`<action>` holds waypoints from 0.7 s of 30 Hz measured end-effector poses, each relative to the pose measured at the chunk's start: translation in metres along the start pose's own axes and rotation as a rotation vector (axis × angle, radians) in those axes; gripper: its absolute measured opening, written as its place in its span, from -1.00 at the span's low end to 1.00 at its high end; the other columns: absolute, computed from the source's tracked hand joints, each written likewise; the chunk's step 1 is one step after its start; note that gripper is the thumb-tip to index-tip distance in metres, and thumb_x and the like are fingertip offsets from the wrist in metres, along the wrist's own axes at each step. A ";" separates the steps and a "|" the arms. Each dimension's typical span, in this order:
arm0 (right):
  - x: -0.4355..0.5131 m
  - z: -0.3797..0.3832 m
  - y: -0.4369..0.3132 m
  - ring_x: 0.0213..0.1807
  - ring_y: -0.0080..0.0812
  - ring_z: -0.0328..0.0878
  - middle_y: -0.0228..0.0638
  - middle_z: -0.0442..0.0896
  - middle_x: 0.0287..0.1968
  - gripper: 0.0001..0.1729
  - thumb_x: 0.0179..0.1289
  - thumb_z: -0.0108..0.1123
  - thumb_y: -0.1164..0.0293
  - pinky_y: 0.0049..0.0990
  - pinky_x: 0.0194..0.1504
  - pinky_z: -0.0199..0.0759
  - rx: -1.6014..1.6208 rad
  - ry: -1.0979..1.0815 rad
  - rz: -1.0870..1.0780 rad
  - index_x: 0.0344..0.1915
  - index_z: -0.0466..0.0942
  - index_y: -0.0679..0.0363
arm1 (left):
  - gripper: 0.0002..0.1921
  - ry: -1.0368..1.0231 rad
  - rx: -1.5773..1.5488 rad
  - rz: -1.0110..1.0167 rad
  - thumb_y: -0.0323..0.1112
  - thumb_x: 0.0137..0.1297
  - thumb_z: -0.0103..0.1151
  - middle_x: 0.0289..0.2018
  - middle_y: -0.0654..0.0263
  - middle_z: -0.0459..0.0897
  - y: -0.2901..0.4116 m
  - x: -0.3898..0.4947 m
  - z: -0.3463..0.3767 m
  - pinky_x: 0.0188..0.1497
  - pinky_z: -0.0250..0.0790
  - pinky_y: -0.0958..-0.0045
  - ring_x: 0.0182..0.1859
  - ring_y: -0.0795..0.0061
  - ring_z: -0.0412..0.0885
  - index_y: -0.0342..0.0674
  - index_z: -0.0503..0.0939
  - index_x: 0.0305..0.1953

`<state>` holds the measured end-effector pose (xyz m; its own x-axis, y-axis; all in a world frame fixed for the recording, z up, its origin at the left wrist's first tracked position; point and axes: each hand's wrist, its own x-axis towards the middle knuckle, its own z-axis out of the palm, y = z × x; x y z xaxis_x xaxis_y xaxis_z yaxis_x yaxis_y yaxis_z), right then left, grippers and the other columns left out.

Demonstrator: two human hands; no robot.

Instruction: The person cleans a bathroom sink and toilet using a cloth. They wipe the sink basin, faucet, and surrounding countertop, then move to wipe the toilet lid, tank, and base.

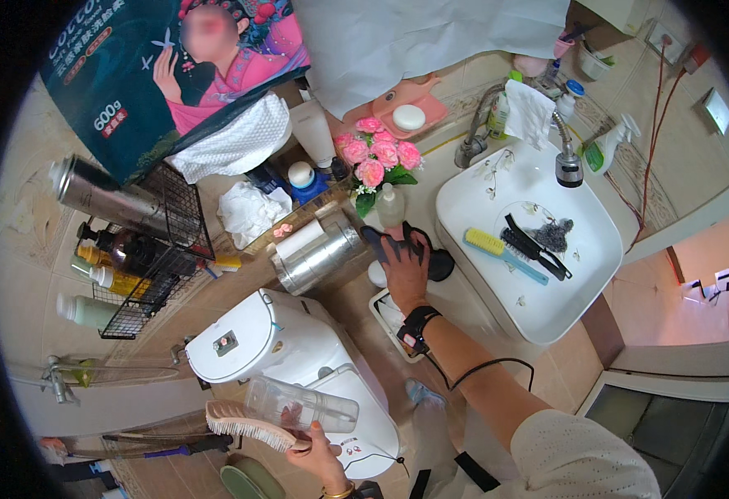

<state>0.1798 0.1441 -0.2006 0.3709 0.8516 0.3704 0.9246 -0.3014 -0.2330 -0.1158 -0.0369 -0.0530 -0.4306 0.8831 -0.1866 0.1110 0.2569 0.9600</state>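
Observation:
My left hand (322, 463) grips the handle end of a pale pink hairbrush (246, 423), low in the picture. A clear plastic canister (305, 405) lies against the thumb side of that hand, in front of the toilet; I cannot tell whether the hand bears it. On the sink counter, my right hand (407, 271) rests with spread fingers over a black object (440, 265), mostly hidden, so its grip is unclear. Inside the white washbasin (458, 199) lie a yellow-and-blue brush (505, 254), black hair tools (534, 248) and a dark grey scrubber (554, 235).
A clear pump bottle (390, 206) and pink artificial flowers (377, 153) stand beyond my right hand. The faucet head (568, 171) overhangs the basin. A white toilet (321, 349) stands below the counter. Toiletries crowd a black wire rack (152, 280) on the left wall.

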 end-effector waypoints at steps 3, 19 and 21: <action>-0.002 -0.008 0.005 0.35 -0.02 0.29 -0.12 0.49 0.09 -0.31 0.24 0.28 0.17 0.05 0.50 -0.16 0.093 -0.094 0.024 0.38 0.39 -0.06 | -0.42 -0.013 -0.014 -0.016 -0.62 0.24 0.18 0.02 0.16 0.61 0.008 0.006 0.006 -0.54 0.20 0.63 -0.50 0.71 0.35 -0.45 0.38 0.32; 0.027 -0.017 -0.001 0.24 -0.04 0.28 -0.15 0.36 0.21 -0.19 0.24 0.19 0.08 0.07 0.23 0.19 -0.007 -0.228 0.398 0.49 0.23 -0.14 | -0.39 -0.135 -0.056 -0.050 -0.56 0.25 0.23 -0.38 0.38 0.47 0.037 0.002 0.043 -0.74 0.06 0.66 -0.62 0.75 0.24 -0.31 0.37 0.35; 0.032 -0.014 -0.002 0.26 -0.01 0.27 -0.13 0.36 0.21 -0.18 0.24 0.18 0.09 0.07 0.25 0.18 -0.037 -0.206 0.434 0.49 0.23 -0.05 | -0.39 -0.164 -0.040 -0.004 -0.56 0.26 0.22 -0.30 0.33 0.53 0.036 0.004 0.044 -0.73 0.06 0.66 -0.59 0.75 0.25 -0.30 0.37 0.36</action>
<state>0.1910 0.1656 -0.1755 0.7019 0.7098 0.0589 0.6919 -0.6599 -0.2930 -0.0740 -0.0071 -0.0278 -0.2782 0.9352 -0.2192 0.0727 0.2480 0.9660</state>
